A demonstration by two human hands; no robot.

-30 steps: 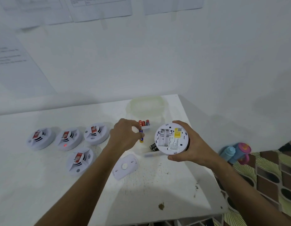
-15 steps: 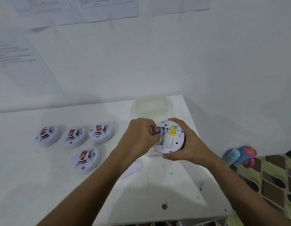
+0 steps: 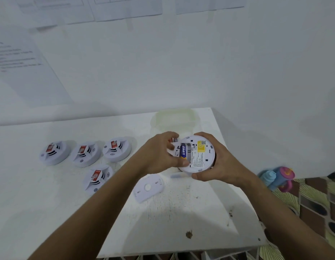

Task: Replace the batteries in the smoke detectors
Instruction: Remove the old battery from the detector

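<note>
Right of the frame's middle, the right hand grips a round white smoke detector, fingers curled round its far rim and thumb hooked under its near edge, holding it above the white table with its back turned up to the camera. That back is a flat white disc with small dark slots near the rim, a yellow sticker at its upper right, a panel of fine print below that too small to read, and an open battery bay on its left half. In the bay lies a battery, blue with a yellow band at its near end, running from far to near. The left hand covers the detector's left edge, fingers bent, thumb tip pressed at the battery's near end and a fingertip by its far end; whether it pinches the battery or only presses it is unclear. Left of the frame's middle four more detectors rest on the table, each with a red label, three in a row and one nearer. A flat white mounting plate lies below the hands. At the right edge stand a blue and a pink bottle.
</note>
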